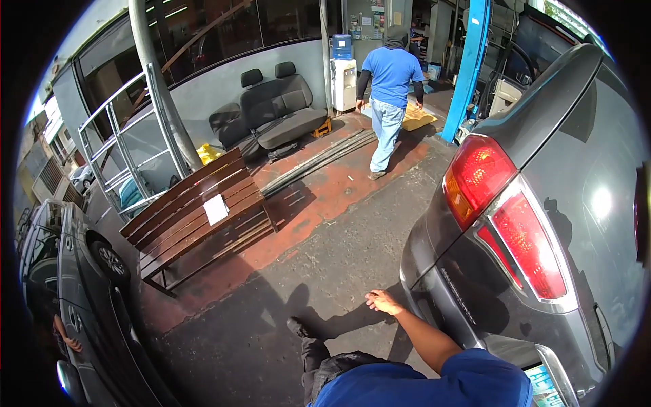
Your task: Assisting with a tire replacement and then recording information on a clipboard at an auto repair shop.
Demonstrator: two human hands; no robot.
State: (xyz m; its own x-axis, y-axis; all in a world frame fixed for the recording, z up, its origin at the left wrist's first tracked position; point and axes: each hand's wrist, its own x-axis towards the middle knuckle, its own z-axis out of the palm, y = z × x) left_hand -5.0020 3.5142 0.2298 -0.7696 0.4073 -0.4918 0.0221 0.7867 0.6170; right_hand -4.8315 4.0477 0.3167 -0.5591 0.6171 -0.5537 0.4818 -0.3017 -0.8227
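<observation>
My right hand [380,302] hangs in mid-air at the lower middle, fingers loosely apart and holding nothing, beside the dark grey car [583,169] on my right. That car's red tail lights [525,244], hatch and bumper fill the right side. Below me, my dark-trousered leg and foot [298,327] show on the grey pavement [339,251]. My left hand is not in view. At the far left, an arm and hand [70,339] appear against another parked car [74,264]; whether they are a reflection I cannot tell.
Ahead, a person in a blue shirt [392,74] walks away near a blue post [464,68], water dispenser [342,85] and yellow board [417,119]. To the left are a wooden bench [169,224] with papers, dark car seats [285,122], long pipes [312,163] and metal ladder-like frame [115,149].
</observation>
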